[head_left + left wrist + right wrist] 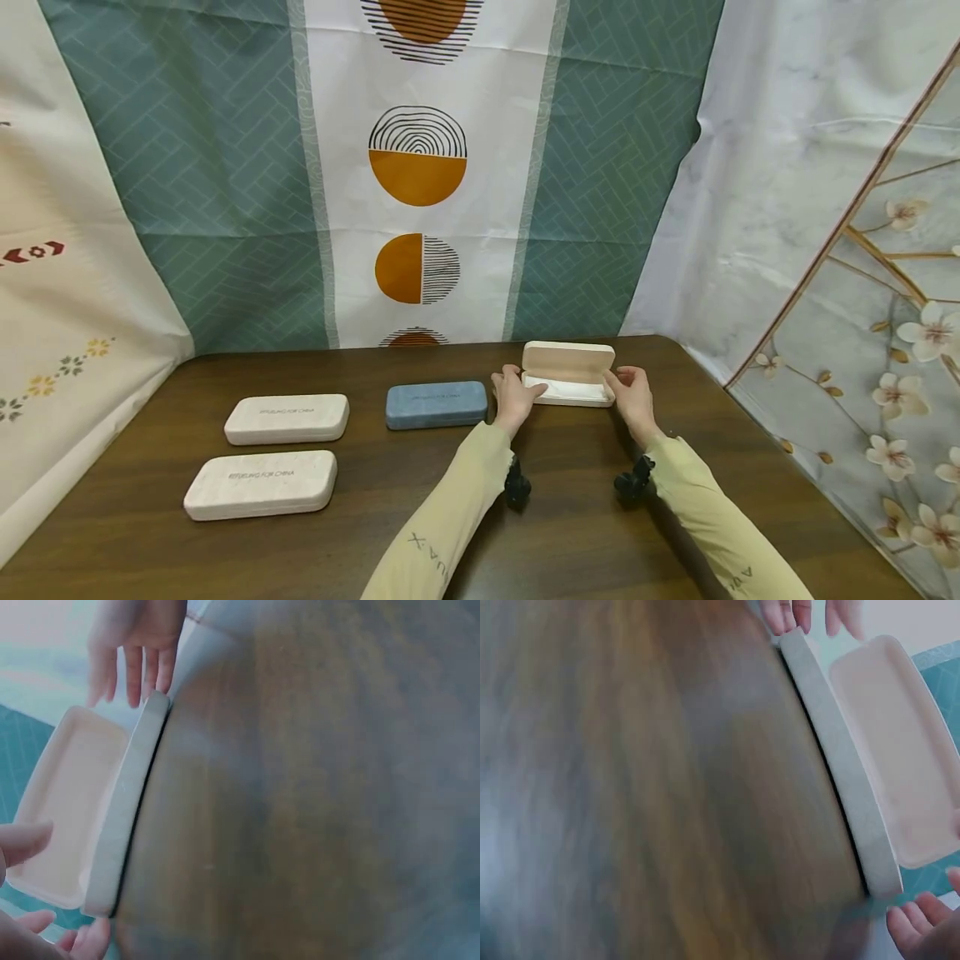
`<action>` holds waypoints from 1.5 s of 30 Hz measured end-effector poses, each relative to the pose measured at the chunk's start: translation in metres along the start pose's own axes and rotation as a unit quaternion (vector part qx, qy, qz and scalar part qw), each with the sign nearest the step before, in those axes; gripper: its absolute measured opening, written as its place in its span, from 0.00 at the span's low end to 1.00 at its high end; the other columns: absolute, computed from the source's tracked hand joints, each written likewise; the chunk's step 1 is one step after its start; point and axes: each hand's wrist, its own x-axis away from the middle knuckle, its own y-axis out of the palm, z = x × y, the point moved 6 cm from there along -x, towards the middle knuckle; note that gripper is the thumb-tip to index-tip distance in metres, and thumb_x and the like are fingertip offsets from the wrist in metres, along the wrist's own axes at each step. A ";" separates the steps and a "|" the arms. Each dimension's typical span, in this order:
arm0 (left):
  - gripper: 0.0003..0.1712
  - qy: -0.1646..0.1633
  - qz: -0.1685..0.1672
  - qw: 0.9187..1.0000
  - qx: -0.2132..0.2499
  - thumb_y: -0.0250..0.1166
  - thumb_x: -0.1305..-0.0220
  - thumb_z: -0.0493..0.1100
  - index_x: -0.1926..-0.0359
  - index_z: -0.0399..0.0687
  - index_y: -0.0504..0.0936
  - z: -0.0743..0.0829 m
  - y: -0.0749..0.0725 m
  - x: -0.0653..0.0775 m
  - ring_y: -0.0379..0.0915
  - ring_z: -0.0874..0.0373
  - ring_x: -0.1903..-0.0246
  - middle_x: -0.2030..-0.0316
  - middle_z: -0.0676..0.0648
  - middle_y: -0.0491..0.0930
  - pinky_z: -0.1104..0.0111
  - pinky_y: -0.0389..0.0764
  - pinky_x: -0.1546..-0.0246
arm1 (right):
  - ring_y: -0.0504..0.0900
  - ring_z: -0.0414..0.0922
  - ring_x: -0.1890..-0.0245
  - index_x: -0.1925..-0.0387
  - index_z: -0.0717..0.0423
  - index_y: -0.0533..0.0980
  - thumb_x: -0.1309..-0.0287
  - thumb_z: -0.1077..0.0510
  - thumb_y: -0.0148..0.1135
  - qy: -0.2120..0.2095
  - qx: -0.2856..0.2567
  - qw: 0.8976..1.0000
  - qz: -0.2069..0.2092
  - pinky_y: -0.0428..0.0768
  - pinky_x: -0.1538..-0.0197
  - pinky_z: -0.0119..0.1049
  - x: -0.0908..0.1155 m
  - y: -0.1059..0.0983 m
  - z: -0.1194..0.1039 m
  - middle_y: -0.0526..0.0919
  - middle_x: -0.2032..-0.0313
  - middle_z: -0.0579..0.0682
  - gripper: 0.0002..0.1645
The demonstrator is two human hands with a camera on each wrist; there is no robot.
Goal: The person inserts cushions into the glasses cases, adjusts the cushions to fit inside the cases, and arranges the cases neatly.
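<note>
An eyeglass case [567, 360] stands with its lid raised at the back right of the table. Its lining is pale peach, and something white, perhaps a cloth [573, 391], lies inside. My left hand [513, 400] is at the case's left end, thumb reaching over the front corner, fingers extended. At the other end is my right hand [634, 402], its fingers fairly straight beside the corner. In the left wrist view, the thumb and fingers of the left hand [37, 930] are spread apart around the end. Whether the fingertips touch the case is hard to tell.
A closed blue case [437, 406] lies just left of my left hand. Two closed white cases [287, 418] with printed lettering lie at the left, one in front of the other. Patterned cloth [420, 250] hangs behind the brown wooden table [360, 533].
</note>
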 end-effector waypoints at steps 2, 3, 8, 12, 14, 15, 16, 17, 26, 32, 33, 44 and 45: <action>0.33 -0.021 -0.003 1.000 -0.006 0.71 0.51 0.44 0.49 0.33 0.65 0.017 -0.007 0.005 0.56 0.40 0.57 0.56 0.36 0.57 0.52 0.64 0.57 | 0.63 0.58 0.49 0.45 0.66 0.59 0.41 0.48 0.56 0.000 -0.026 1.000 0.005 0.61 0.48 0.48 0.000 0.003 -0.003 0.65 0.49 0.65 0.32; 0.34 -0.018 0.001 1.000 -0.002 0.70 0.49 0.44 0.46 0.34 0.64 0.024 -0.010 0.008 0.55 0.39 0.55 0.54 0.36 0.57 0.52 0.63 0.55 | 0.62 0.58 0.47 0.43 0.66 0.57 0.41 0.46 0.56 0.001 -0.040 0.999 0.004 0.60 0.47 0.48 0.000 0.004 -0.005 0.63 0.48 0.65 0.35; 0.38 -0.012 -0.011 0.999 0.043 0.61 0.40 0.50 0.35 0.38 0.56 0.036 -0.014 0.006 0.51 0.39 0.43 0.41 0.36 0.53 0.53 0.59 0.46 | 0.55 0.57 0.40 0.36 0.64 0.50 0.41 0.41 0.53 -0.002 -0.085 0.996 -0.012 0.56 0.42 0.48 -0.004 0.014 -0.012 0.56 0.41 0.67 0.44; 0.39 -0.025 -0.030 0.995 0.094 0.56 0.37 0.53 0.33 0.40 0.52 0.034 -0.010 0.004 0.48 0.45 0.38 0.37 0.38 0.50 0.55 0.55 0.43 | 0.50 0.55 0.37 0.34 0.64 0.46 0.39 0.40 0.50 -0.003 -0.101 0.995 -0.020 0.52 0.40 0.46 -0.007 0.020 -0.016 0.50 0.37 0.66 0.46; 0.39 -0.030 -0.037 0.992 0.113 0.55 0.36 0.54 0.32 0.41 0.51 0.032 -0.008 0.002 0.46 0.46 0.37 0.36 0.39 0.48 0.55 0.54 0.43 | 0.48 0.54 0.36 0.33 0.64 0.45 0.39 0.40 0.49 -0.005 -0.106 0.994 -0.020 0.50 0.39 0.45 -0.008 0.022 -0.019 0.48 0.36 0.65 0.46; 0.39 -0.030 -0.041 0.992 0.120 0.54 0.36 0.55 0.32 0.41 0.51 0.032 -0.007 0.001 0.45 0.46 0.37 0.35 0.39 0.48 0.54 0.53 0.42 | 0.47 0.54 0.36 0.33 0.63 0.45 0.39 0.40 0.49 -0.004 -0.106 0.994 -0.020 0.50 0.39 0.45 -0.008 0.023 -0.019 0.48 0.35 0.64 0.46; 0.39 -0.029 -0.046 0.991 0.126 0.53 0.35 0.55 0.32 0.42 0.50 0.032 -0.005 0.001 0.44 0.46 0.37 0.35 0.39 0.48 0.54 0.52 0.42 | 0.47 0.54 0.36 0.33 0.63 0.45 0.39 0.40 0.49 -0.005 -0.106 0.994 -0.019 0.50 0.39 0.45 -0.008 0.024 -0.020 0.48 0.35 0.63 0.45; 0.39 -0.031 -0.052 0.990 0.131 0.52 0.35 0.56 0.32 0.43 0.50 0.031 -0.004 0.000 0.43 0.46 0.37 0.35 0.40 0.48 0.53 0.51 0.42 | 0.48 0.54 0.36 0.33 0.63 0.46 0.39 0.40 0.49 -0.005 -0.107 0.994 -0.016 0.49 0.39 0.44 -0.009 0.025 -0.021 0.48 0.35 0.63 0.45; 0.26 -0.011 -0.001 0.990 0.138 0.55 0.35 0.48 0.41 0.38 0.62 0.034 -0.001 0.002 0.58 0.44 0.45 0.45 0.37 0.62 0.54 0.60 0.47 | 0.54 0.53 0.40 0.39 0.62 0.54 0.38 0.43 0.50 0.003 -0.138 0.990 0.040 0.52 0.40 0.44 -0.005 0.028 -0.018 0.56 0.39 0.61 0.36; 0.16 -0.002 0.081 0.989 0.127 0.58 0.37 0.41 0.53 0.37 0.66 0.032 -0.003 0.005 0.64 0.45 0.58 0.59 0.41 0.67 0.55 0.65 0.55 | 0.59 0.53 0.47 0.42 0.61 0.56 0.39 0.42 0.51 0.006 -0.140 0.988 0.069 0.56 0.45 0.45 -0.002 0.032 -0.014 0.60 0.46 0.62 0.35; 0.15 -0.002 0.089 0.988 0.126 0.59 0.37 0.41 0.54 0.37 0.66 0.031 -0.003 0.006 0.65 0.45 0.60 0.61 0.42 0.67 0.55 0.66 0.57 | 0.59 0.53 0.48 0.43 0.61 0.56 0.40 0.42 0.52 0.007 -0.141 0.987 0.074 0.56 0.46 0.45 -0.001 0.033 -0.014 0.61 0.47 0.62 0.35; 0.12 -0.005 0.105 0.988 0.116 0.61 0.39 0.39 0.60 0.39 0.68 0.031 -0.005 0.004 0.66 0.48 0.65 0.67 0.46 0.68 0.57 0.68 0.62 | 0.62 0.52 0.56 0.47 0.62 0.59 0.41 0.46 0.56 0.006 -0.158 0.982 0.104 0.59 0.54 0.43 -0.003 0.032 -0.011 0.63 0.56 0.59 0.31; 0.12 -0.008 0.103 0.988 0.116 0.61 0.39 0.39 0.60 0.39 0.68 0.031 -0.006 0.004 0.66 0.49 0.65 0.68 0.46 0.68 0.57 0.68 0.62 | 0.61 0.52 0.56 0.47 0.62 0.59 0.41 0.46 0.57 0.005 -0.161 0.981 0.103 0.59 0.54 0.43 -0.004 0.032 -0.011 0.63 0.56 0.59 0.31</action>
